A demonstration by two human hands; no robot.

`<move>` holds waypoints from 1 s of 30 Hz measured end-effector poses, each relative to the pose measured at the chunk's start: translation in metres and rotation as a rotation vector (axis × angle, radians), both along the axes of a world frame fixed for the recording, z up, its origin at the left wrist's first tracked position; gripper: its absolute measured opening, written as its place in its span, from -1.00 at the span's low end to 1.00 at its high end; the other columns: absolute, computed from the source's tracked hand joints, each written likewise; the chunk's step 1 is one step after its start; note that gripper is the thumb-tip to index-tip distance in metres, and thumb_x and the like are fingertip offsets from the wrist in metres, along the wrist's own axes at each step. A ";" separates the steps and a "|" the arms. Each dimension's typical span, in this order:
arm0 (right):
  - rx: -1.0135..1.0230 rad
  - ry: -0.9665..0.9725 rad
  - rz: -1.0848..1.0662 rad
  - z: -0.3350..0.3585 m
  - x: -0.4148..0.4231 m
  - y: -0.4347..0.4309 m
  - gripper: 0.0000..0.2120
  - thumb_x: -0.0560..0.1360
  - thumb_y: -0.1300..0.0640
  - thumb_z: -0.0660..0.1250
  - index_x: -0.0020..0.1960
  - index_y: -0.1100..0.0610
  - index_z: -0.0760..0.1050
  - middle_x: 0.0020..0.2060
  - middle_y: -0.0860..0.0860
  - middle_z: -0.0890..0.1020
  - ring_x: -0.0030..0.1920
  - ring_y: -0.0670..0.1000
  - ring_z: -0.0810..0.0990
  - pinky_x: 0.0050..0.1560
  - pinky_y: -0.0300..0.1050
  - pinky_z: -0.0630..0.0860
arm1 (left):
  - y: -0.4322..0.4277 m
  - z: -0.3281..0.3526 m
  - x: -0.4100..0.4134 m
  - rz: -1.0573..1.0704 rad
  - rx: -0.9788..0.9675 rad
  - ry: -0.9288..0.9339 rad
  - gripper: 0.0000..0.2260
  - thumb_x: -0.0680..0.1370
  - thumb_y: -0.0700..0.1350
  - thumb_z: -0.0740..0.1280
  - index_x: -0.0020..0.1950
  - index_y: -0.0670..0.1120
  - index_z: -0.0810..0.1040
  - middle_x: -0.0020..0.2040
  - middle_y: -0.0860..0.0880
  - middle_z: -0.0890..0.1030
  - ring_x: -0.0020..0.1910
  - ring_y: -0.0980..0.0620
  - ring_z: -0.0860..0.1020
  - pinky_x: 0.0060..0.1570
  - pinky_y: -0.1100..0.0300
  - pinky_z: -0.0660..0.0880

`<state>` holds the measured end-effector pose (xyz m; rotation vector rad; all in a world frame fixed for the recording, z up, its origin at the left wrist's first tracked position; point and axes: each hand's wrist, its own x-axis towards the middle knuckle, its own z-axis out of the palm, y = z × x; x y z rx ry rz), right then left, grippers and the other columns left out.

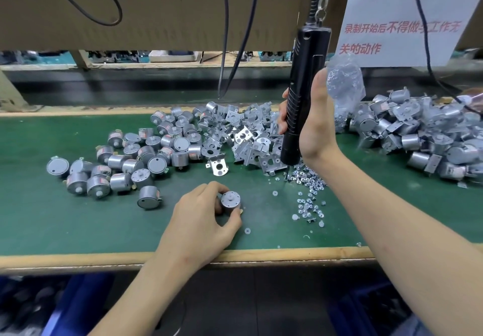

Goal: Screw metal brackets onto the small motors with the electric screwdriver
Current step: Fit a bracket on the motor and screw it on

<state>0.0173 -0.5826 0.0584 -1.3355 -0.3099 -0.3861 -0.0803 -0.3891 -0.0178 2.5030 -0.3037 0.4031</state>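
1. I log the left hand (pixel 206 220) near the front edge of the green bench mat (pixel 52 226). Its thumb and fingers are curled round one small grey cylindrical motor (pixel 230 202), which is shaft end up and resting on the mat.
2. The right hand (pixel 311 124) is wrapped round the black electric screwdriver (pixel 304 74), which is held upright and hangs from a metal clip above.
3. The bit points down into the scattered heap of small silver screws (pixel 308 179). From my feed I cannot confirm whether it touches one.
4. A pile of bent silver metal brackets (pixel 243 137) lies behind the screws. It sits between the loose grey motors (pixel 136 158) on the left and a heap of bracketed motors (pixel 423 137) on the right.
5. A crumpled clear plastic bag (pixel 345 79) sits just behind the right hand.
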 end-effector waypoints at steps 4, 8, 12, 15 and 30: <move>0.019 0.016 0.016 -0.001 -0.001 -0.001 -0.23 0.30 -0.61 0.18 -0.14 0.15 0.48 -0.41 0.05 0.52 -0.47 0.07 0.45 -0.43 -0.09 0.42 | -0.001 0.000 0.000 0.005 -0.002 -0.005 -0.84 0.45 0.03 0.43 -0.06 0.06 0.50 -0.32 0.14 0.45 -0.26 0.19 0.46 -0.26 0.37 0.27; 0.028 0.024 0.006 0.000 -0.002 0.000 -0.28 0.44 -0.55 0.14 -0.14 0.16 0.48 -0.42 0.05 0.52 -0.47 0.06 0.45 -0.43 -0.09 0.41 | -0.001 -0.001 0.000 0.010 -0.002 -0.014 -0.83 0.46 0.03 0.44 -0.05 0.05 0.51 -0.32 0.14 0.45 -0.26 0.20 0.46 -0.25 0.28 0.30; 0.035 0.024 0.031 0.000 -0.005 0.003 -0.35 0.50 -0.49 0.11 -0.17 0.11 0.51 -0.42 0.06 0.51 -0.47 0.07 0.44 -0.43 -0.10 0.40 | 0.000 -0.002 0.000 0.009 -0.007 -0.011 -0.82 0.46 0.05 0.43 -0.02 0.06 0.51 -0.29 0.15 0.46 -0.23 0.21 0.48 -0.22 0.26 0.30; 0.051 0.028 0.101 0.000 -0.008 0.006 -0.35 0.34 -0.58 0.20 -0.22 0.02 0.55 -0.40 0.06 0.50 -0.46 0.07 0.42 -0.41 -0.09 0.37 | 0.000 -0.003 0.001 0.006 -0.009 -0.014 -0.82 0.46 0.07 0.42 -0.01 0.05 0.52 -0.28 0.16 0.47 -0.21 0.21 0.48 -0.20 0.26 0.32; 0.063 0.068 0.088 -0.004 -0.011 0.005 -0.34 0.42 -0.54 0.13 -0.20 0.08 0.50 -0.40 0.07 0.49 -0.47 0.07 0.40 -0.40 -0.08 0.36 | -0.001 -0.006 0.003 0.014 0.000 -0.042 -0.81 0.46 0.07 0.43 -0.06 0.04 0.49 -0.30 0.17 0.44 -0.25 0.18 0.45 -0.22 0.21 0.31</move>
